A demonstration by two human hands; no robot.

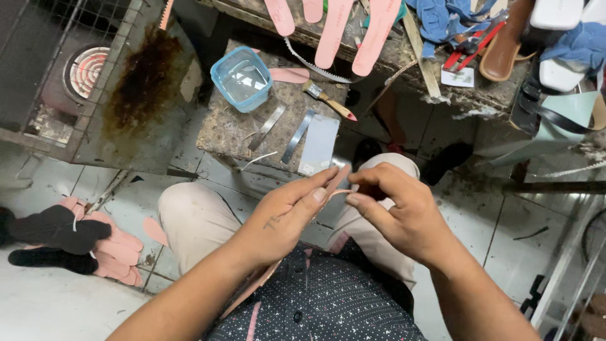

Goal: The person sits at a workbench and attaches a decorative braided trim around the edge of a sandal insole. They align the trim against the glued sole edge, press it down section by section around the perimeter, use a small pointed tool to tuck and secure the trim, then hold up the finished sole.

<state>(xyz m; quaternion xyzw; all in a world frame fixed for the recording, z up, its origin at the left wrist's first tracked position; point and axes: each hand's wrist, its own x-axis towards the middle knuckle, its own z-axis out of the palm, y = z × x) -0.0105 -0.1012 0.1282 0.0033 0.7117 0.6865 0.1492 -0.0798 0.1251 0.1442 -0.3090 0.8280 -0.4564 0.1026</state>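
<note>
Strip: thin pink strip [334, 189] runs crosswise between both hands, above the lap.
Left hand [284, 218]: fingers pinch its left end.
Right hand [398, 211]: fingers pinch its right end.

Left hand [284, 215]: mid-frame, forearm rising from the lower left, fingers extended toward centre, thumb uppermost. Right hand [398, 208]: forearm from the lower right, fingers curled, thumb and forefinger pinched (tips nearly meeting the left's). Both bare, held above the lap.

pink strip [336, 189]: mostly hidden between left hand [287, 218] and right hand [394, 211]
pink insoles [353, 28]: tops cut by upper edge
sandal [505, 44]: partly buried under blue cloth [442, 19]
</note>
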